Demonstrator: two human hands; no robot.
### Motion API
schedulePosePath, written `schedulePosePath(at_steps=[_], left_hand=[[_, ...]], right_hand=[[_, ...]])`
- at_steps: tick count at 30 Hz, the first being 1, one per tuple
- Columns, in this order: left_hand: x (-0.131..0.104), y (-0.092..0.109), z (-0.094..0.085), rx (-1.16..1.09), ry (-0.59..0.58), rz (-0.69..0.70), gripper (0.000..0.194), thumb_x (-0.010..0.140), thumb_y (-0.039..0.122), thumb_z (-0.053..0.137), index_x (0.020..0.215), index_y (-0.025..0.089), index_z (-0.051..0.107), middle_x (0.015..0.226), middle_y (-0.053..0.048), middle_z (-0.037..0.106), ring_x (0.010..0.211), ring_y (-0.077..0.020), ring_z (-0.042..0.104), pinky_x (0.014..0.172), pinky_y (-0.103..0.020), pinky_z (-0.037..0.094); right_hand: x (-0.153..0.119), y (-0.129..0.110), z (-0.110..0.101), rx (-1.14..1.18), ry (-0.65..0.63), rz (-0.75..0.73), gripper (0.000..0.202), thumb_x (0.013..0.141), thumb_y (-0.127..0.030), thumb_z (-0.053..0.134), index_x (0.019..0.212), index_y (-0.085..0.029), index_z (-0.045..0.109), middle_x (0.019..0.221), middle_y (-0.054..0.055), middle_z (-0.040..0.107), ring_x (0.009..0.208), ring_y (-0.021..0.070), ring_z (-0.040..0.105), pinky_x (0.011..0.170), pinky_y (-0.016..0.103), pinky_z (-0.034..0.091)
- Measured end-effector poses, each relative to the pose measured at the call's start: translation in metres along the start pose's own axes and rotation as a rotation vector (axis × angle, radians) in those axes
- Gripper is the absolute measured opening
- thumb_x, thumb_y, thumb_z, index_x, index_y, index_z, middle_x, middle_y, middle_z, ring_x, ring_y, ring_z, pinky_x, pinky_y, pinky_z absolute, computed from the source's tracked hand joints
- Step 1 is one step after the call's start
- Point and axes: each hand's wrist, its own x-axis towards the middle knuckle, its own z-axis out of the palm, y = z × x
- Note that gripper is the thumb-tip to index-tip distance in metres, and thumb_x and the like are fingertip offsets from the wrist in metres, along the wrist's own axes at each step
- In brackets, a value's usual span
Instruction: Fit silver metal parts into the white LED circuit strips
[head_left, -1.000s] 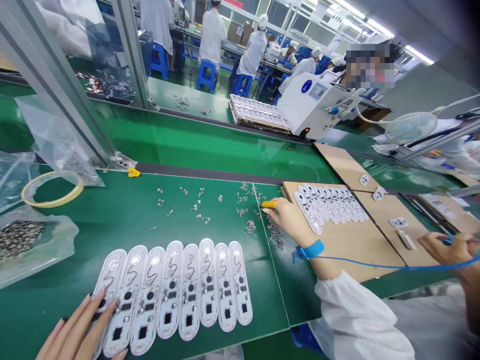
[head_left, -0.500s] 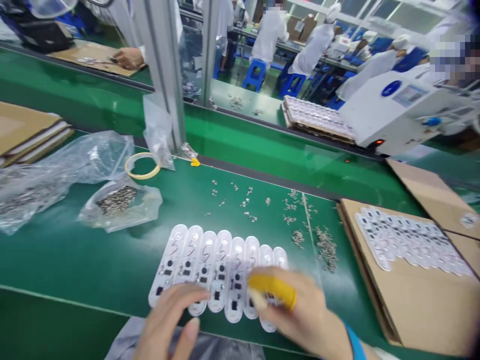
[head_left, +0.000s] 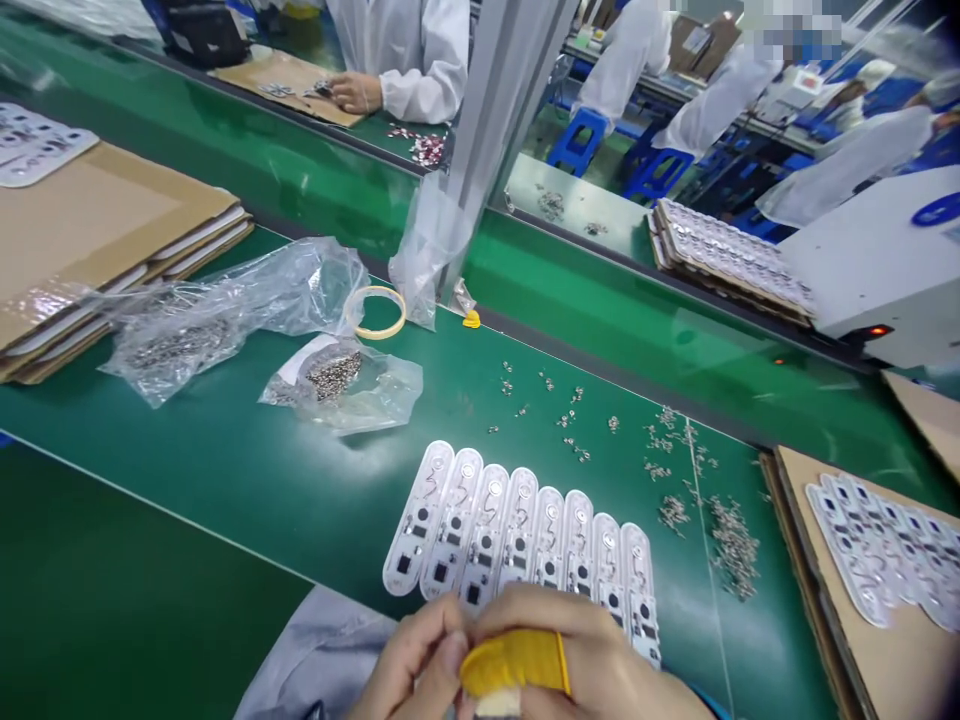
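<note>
A panel of several white oblong circuit boards lies on the green mat close in front of me. My left hand and my right hand meet fingertip to fingertip just below the panel's near edge, at the bottom of the view. A yellow finger cot covers one finger of my right hand. Whatever sits between the fingertips is hidden. Small loose metal parts are scattered and heaped to the right of the panel.
A small plastic bag of metal parts, a larger crumpled bag and a tape ring lie at left. Stacked cardboard is far left; cardboard bearing more boards is right. Beyond are an aluminium post, a white machine and seated workers.
My view has swung left and down. My hands have drawn back from over the panel toward me and closed together. The neighbour's arm seen a second ago is out of view.
</note>
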Motion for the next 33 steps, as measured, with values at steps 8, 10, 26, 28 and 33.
schedulePosePath(at_steps=[8, 10, 26, 28, 33], left_hand=[[0.003, -0.016, -0.041, 1.156, 0.229, 0.644, 0.027, 0.095, 0.018, 0.044, 0.118, 0.023, 0.056, 0.120, 0.002, 0.063, 0.114, -0.0187, 0.056, 0.094, -0.035, 0.049], [0.006, -0.024, -0.046, 1.323, 0.197, 0.701, 0.031, 0.096, 0.015, 0.041, 0.123, 0.021, 0.054, 0.128, 0.003, 0.058, 0.121, -0.0195, 0.051, 0.097, -0.038, 0.048], [0.010, -0.027, -0.047, 1.490, 0.214, 0.777, 0.034, 0.094, 0.016, 0.041, 0.121, 0.022, 0.059, 0.129, 0.005, 0.058, 0.120, -0.0188, 0.052, 0.089, -0.033, 0.051], [0.011, -0.029, -0.050, 1.489, 0.222, 0.820, 0.034, 0.093, 0.018, 0.043, 0.123, 0.021, 0.058, 0.128, 0.003, 0.059, 0.120, -0.0179, 0.052, 0.092, -0.029, 0.049], [0.024, -0.049, -0.059, 1.319, 0.333, 0.945, 0.040, 0.091, 0.027, 0.050, 0.131, 0.024, 0.052, 0.120, 0.000, 0.064, 0.112, -0.0166, 0.059, 0.097, -0.025, 0.045]], right_hand=[[0.068, 0.050, -0.021, -0.187, 0.163, 0.063, 0.015, 0.080, -0.008, 0.058, 0.080, -0.017, 0.071, 0.079, 0.003, 0.067, 0.070, 0.0146, 0.059, 0.063, 0.025, 0.046], [0.076, 0.056, -0.024, -0.258, 0.133, 0.095, 0.021, 0.076, -0.001, 0.056, 0.079, -0.017, 0.071, 0.078, 0.003, 0.068, 0.067, 0.0133, 0.057, 0.060, 0.023, 0.043], [0.086, 0.057, -0.025, -0.435, 0.087, 0.066, 0.021, 0.073, 0.002, 0.058, 0.075, -0.015, 0.071, 0.078, 0.003, 0.069, 0.068, 0.0131, 0.062, 0.063, 0.020, 0.045], [0.081, 0.058, -0.022, -0.474, 0.111, 0.052, 0.022, 0.073, 0.002, 0.059, 0.079, -0.016, 0.071, 0.082, 0.004, 0.069, 0.075, 0.0143, 0.062, 0.070, 0.021, 0.046], [0.043, 0.055, -0.017, -0.453, 0.249, 0.007, 0.023, 0.081, -0.019, 0.065, 0.104, -0.016, 0.066, 0.091, 0.006, 0.067, 0.080, 0.0162, 0.061, 0.075, 0.026, 0.048]])
